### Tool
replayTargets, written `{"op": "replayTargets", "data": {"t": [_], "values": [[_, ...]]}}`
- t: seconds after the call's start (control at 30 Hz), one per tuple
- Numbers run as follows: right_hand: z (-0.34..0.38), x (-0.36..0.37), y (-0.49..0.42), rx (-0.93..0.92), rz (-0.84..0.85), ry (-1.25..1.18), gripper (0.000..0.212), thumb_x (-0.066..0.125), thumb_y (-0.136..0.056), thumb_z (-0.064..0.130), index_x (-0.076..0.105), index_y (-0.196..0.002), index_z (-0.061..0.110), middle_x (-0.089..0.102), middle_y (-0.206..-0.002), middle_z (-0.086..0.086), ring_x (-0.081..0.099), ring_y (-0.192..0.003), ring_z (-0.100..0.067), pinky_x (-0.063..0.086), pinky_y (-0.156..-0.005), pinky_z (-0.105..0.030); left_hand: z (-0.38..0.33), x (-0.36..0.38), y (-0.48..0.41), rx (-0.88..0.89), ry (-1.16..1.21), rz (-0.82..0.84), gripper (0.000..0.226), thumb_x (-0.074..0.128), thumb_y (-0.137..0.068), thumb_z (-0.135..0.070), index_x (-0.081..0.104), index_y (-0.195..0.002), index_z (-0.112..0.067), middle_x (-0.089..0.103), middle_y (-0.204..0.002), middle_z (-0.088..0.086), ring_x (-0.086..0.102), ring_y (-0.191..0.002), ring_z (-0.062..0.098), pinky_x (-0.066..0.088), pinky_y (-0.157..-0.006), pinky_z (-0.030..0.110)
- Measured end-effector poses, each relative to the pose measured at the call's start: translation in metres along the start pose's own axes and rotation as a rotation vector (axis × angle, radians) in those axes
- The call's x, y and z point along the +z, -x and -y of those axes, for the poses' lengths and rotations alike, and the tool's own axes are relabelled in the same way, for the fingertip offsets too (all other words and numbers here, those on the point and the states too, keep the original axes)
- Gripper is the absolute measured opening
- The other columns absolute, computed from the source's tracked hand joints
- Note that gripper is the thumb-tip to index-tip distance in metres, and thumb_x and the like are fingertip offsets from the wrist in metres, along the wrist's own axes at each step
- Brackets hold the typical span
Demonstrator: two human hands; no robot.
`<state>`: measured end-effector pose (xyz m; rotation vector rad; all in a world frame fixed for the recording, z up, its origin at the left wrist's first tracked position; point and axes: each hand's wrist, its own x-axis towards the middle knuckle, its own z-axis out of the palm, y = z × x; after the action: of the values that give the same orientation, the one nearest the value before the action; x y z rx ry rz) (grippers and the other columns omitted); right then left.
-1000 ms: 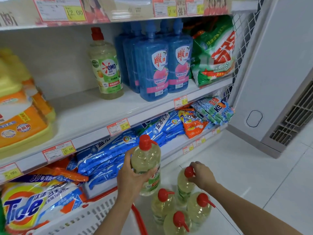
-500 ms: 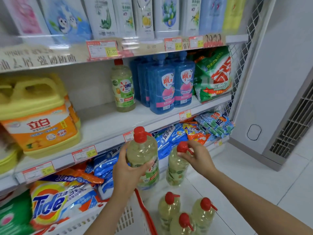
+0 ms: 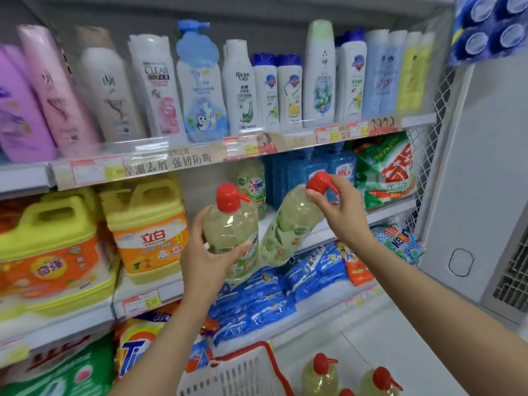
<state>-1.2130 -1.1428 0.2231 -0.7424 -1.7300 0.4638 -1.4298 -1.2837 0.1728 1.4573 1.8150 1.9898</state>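
My left hand (image 3: 210,257) grips the body of an upright pale-yellow detergent bottle (image 3: 228,224) with a red cap, held in front of the middle shelf (image 3: 320,227). My right hand (image 3: 340,208) pinches the red cap of a second such bottle (image 3: 288,227), which hangs tilted with its base toward the left. Both bottles are level with the middle shelf, where one matching OMO bottle (image 3: 253,182) stands at the back. More bottles of this kind (image 3: 320,375) stand on the floor at the bottom.
Yellow-and-orange jugs (image 3: 148,227) fill the middle shelf's left; blue bottles (image 3: 303,172) and a green bag (image 3: 385,170) its right. Shampoo bottles (image 3: 200,87) line the top shelf. A white basket with red rim (image 3: 243,370) sits below. A white unit (image 3: 480,181) stands to the right.
Both hands have risen with their bottles from near the floor to the height of the middle shelf. The right-hand bottle now tilts. The view has swung upward to the top shelf.
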Motion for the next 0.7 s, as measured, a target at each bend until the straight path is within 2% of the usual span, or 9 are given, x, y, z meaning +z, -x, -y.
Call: {"op": "replayTargets", "data": {"t": [0.07, 0.2, 0.3, 0.4, 0.53, 0.6, 0.7], "values": [[0.004, 0.01, -0.005, 0.002, -0.059, -0.037, 0.023, 0.071, -0.09, 0.029, 0.066, -0.104, 0.011, 0.065, -0.097, -0.007, 0.059, -0.094, -0.025, 0.051, -0.082, -0.04, 0.001, -0.003, -0.009, 0.012, 0.01, -0.021, 0.088, 0.092, -0.051, -0.045, 0.039, -0.118, -0.067, 0.05, -0.109, -0.048, 0.057, -0.104, -0.006, 0.053, -0.082, 0.027], [-0.004, 0.039, -0.012, 0.018, -0.098, -0.053, 0.024, 0.07, -0.091, 0.027, 0.064, -0.105, 0.009, 0.061, -0.098, -0.006, 0.057, -0.094, -0.025, 0.05, -0.083, -0.05, 0.007, 0.0, -0.024, 0.056, 0.016, -0.022, 0.088, 0.091, -0.054, -0.044, 0.039, -0.122, -0.062, 0.046, -0.112, -0.05, 0.049, -0.104, -0.02, 0.048, -0.083, 0.023], [-0.016, 0.059, -0.02, 0.015, -0.111, -0.028, 0.022, 0.07, -0.091, 0.029, 0.063, -0.103, 0.013, 0.059, -0.097, 0.001, 0.055, -0.093, -0.021, 0.049, -0.084, -0.049, 0.018, 0.006, -0.039, 0.047, 0.023, -0.014, 0.089, 0.089, -0.053, -0.044, 0.043, -0.128, -0.051, 0.053, -0.119, -0.036, 0.053, -0.109, -0.011, 0.051, -0.085, 0.025], [-0.029, 0.075, -0.032, 0.017, -0.126, -0.008, 0.021, 0.071, -0.09, 0.031, 0.064, -0.103, 0.015, 0.058, -0.095, 0.005, 0.055, -0.092, -0.018, 0.049, -0.084, -0.044, 0.033, 0.012, -0.053, 0.029, -0.001, -0.018, 0.091, 0.091, -0.056, -0.039, 0.043, -0.133, -0.046, 0.055, -0.126, -0.02, 0.055, -0.114, 0.005, 0.051, -0.091, 0.03], [-0.043, 0.097, -0.049, 0.037, -0.145, 0.016, 0.029, 0.072, -0.089, 0.033, 0.066, -0.11, 0.014, 0.06, -0.099, 0.006, 0.054, -0.093, -0.014, 0.046, -0.078, -0.029, 0.047, 0.018, -0.077, -0.006, 0.01, -0.016, 0.092, 0.086, -0.05, -0.052, 0.041, -0.131, -0.05, 0.053, -0.121, -0.032, 0.053, -0.111, -0.009, 0.044, -0.083, 0.016], [-0.048, 0.107, -0.055, 0.053, -0.153, 0.018, 0.032, 0.072, -0.089, 0.034, 0.066, -0.112, 0.013, 0.061, -0.101, 0.003, 0.056, -0.095, -0.016, 0.043, -0.077, -0.024, 0.055, 0.021, -0.087, -0.046, 0.005, 0.011, 0.094, 0.087, -0.051, -0.051, 0.041, -0.133, -0.045, 0.056, -0.121, -0.026, 0.054, -0.109, -0.008, 0.045, -0.083, 0.017], [-0.054, 0.12, -0.062, 0.091, -0.158, -0.001, 0.038, 0.071, -0.089, 0.038, 0.065, -0.117, 0.013, 0.064, -0.106, 0.0, 0.057, -0.1, -0.017, 0.046, -0.082, -0.031, 0.069, 0.027, -0.097, -0.11, -0.017, 0.029, 0.086, 0.091, -0.056, -0.043, 0.044, -0.128, -0.044, 0.061, -0.115, -0.022, 0.058, -0.104, -0.006, 0.047, -0.082, 0.021]]}}
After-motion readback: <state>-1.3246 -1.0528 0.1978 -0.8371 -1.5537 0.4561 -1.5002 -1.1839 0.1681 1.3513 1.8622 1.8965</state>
